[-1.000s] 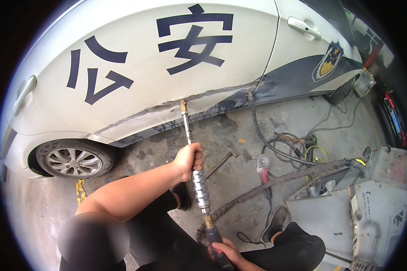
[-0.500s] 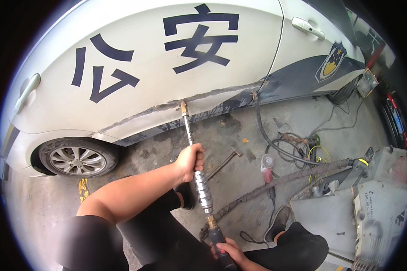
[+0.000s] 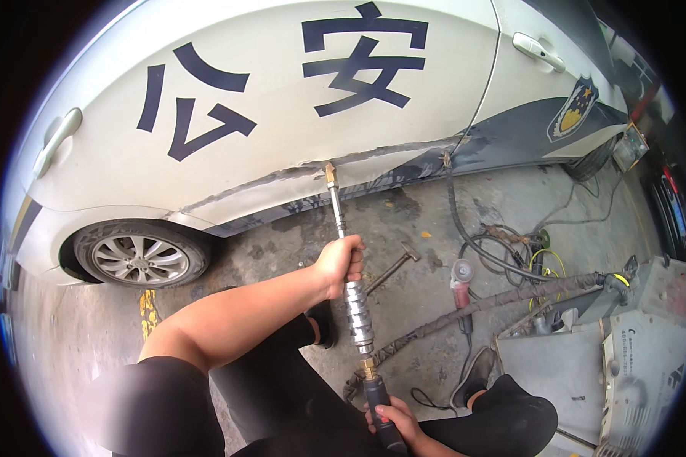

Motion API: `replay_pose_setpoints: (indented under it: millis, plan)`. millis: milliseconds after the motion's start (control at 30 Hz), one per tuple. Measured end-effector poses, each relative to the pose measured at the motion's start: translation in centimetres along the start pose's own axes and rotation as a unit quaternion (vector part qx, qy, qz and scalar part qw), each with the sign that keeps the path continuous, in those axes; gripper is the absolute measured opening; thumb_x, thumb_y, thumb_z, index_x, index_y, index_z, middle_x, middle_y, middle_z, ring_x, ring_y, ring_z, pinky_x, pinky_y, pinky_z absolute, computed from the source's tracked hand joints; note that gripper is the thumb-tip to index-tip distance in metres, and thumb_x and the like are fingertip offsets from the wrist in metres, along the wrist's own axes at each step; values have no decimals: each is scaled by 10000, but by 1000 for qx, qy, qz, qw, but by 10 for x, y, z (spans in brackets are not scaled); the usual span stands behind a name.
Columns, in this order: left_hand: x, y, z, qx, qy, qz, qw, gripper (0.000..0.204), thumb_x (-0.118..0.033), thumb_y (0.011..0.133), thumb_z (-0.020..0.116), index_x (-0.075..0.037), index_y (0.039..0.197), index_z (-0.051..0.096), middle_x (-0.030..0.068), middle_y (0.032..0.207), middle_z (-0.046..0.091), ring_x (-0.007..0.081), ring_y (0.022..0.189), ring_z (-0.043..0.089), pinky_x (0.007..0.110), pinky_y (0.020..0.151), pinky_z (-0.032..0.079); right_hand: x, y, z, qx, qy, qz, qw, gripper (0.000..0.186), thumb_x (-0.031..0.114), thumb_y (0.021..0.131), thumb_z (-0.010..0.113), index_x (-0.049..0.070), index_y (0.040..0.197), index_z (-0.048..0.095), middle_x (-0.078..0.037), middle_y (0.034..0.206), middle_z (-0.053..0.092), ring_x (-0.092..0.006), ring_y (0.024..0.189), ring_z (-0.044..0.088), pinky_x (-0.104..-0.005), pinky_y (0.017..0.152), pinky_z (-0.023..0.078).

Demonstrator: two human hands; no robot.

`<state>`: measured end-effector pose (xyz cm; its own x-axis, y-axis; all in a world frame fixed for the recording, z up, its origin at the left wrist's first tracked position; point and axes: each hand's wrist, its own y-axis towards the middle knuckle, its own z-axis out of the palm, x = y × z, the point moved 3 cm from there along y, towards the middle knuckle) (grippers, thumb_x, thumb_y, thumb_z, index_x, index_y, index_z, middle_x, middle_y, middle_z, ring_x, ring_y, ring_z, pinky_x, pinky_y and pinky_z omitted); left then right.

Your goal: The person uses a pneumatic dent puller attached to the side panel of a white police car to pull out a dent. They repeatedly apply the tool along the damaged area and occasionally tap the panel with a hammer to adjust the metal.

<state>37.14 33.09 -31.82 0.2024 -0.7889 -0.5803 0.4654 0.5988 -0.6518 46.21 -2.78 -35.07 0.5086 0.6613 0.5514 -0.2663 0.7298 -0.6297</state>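
My left hand (image 3: pixel 341 268) is closed round the shaft of a slide-hammer dent puller (image 3: pixel 360 320), right at the front end of its ribbed chrome weight. My right hand (image 3: pixel 396 420) grips the tool's black rear handle, which has a red button near the thumb. The brass tip (image 3: pixel 331 175) meets the lower door of a white car (image 3: pixel 229 164), at a bare, scraped crease running along the panel. Whether the tip is fixed to the metal I cannot tell. Farther right along the crease, a dark cable's clamp (image 3: pixel 447 158) is attached at the door's lower edge.
On the concrete floor lie a hammer (image 3: pixel 394 268), an angle grinder (image 3: pixel 461 286) and coiled cables (image 3: pixel 492 247). A wrapped hose (image 3: pixel 503 299) stretches from the tool's rear to a grey machine (image 3: pixel 556 354) at the right. The car's wheel (image 3: pixel 141 259) stands at the left.
The whole view has shifted, so the car, tool and floor items appear farther right. Both hands keep their grip, and the tip stays at the same place on the crease.
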Motion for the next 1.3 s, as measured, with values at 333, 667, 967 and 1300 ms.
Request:
replay_pose_setpoints:
  millis: [333,667,967,1300]
  plan:
    - [2,5,-2,-20,11,32,999,216,-108,926,636,-141,812,456,-30,629,382,120,517,352,325,503,337,1,1,1,-2,9,-4,1000,381,269,1032,624,-33,1264,613,-103,935,686,-185,792,673,-319,731,547]
    - [2,1,-2,-64,50,49,995,187,-108,913,683,-107,931,497,-5,712,463,130,561,426,344,537,455,-2,5,0,6,14,17,1000,410,251,1015,597,-54,1290,586,-171,975,682,-250,821,689,-374,753,565]
    - [11,-14,7,-94,101,83,987,210,-86,920,690,-92,1001,497,40,775,535,199,636,582,383,598,527,-2,6,-1,22,22,5,1000,375,252,1015,626,-21,1272,599,-122,966,683,-206,811,678,-341,743,556]
    - [17,-18,10,-89,82,75,990,214,-77,932,684,-77,1019,488,78,805,561,227,584,613,397,524,539,-5,7,-4,38,10,-9,999,431,235,971,629,-37,1303,586,-153,1021,679,-235,862,681,-366,794,566]
